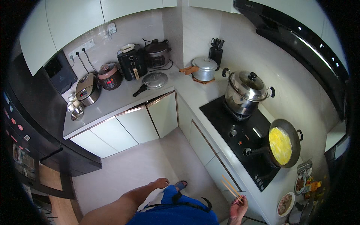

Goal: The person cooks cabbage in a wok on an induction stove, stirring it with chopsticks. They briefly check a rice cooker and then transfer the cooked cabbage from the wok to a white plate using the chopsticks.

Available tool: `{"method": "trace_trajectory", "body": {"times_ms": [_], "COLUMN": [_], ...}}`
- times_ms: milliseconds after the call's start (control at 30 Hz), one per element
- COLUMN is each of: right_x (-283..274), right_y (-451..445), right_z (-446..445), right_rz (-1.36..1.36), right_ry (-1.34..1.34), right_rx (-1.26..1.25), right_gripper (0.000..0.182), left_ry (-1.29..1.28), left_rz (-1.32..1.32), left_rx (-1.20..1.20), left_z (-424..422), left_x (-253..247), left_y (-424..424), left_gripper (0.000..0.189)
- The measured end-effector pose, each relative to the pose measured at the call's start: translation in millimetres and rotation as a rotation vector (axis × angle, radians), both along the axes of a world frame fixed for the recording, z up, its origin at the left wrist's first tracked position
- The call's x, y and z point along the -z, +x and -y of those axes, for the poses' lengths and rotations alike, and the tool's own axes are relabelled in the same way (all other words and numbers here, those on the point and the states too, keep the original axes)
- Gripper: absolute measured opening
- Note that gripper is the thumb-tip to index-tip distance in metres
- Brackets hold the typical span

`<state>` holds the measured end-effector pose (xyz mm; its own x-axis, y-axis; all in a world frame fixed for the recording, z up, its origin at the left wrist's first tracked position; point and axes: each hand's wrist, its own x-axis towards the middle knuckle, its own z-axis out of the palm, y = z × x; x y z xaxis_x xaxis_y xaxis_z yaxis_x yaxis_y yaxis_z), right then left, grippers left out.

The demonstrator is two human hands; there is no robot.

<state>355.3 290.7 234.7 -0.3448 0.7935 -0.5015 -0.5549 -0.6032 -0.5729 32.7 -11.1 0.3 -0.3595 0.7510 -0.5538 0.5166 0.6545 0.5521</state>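
Note:
A pair of chopsticks (pixel 231 188) points up and left from my right hand (pixel 238 206), which grips them beside the front edge of the counter. My left hand (pixel 161 183) hangs over the floor near my hip, its fingers loosely curled, and nothing shows in it. To the right, a dark wok (pixel 294 146) rests on the black gas hob (pixel 213 112). A yellow layer of egg (pixel 280 146) covers much of its inside. A steel stockpot (pixel 242 97) with a glass lid stands on the far burner.
Beside the hob are a plate of food (pixel 285 204) and an oil bottle (pixel 312 186). A lidded aluminium pot (pixel 204 70), a knife block (pixel 216 56), an air fryer (pixel 132 63), a rice cooker (pixel 88 91) and a glass lid (pixel 155 80) stand on the counter. The range hood (pixel 298 39) overhangs the hob.

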Motion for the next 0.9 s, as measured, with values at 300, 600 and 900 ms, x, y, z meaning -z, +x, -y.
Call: {"method": "trace_trajectory", "body": {"times_ms": [300,600,900], "right_x": [22.4,21.7,10.5], "right_y": [9.3,-89.9,-245.6], "right_z": [6.8,15.4,58.0], "right_rz": [0.005,0.012,0.014], "right_ry": [-0.107,-0.107,-0.089], "right_rx": [-0.108,-0.339,-0.466], "right_gripper": [0.018,0.018,0.019], "left_ry": [0.073,0.081,-0.126], "left_rz": [-0.051,-0.115,-0.034], "left_rx": [-0.072,-0.301,-0.554], "left_z": [4.0,84.3,237.6], "left_x": [-51.5,-27.3,19.3], "left_y": [18.0,-21.2,-99.5], "left_gripper": [0.032,0.028,0.029]}}
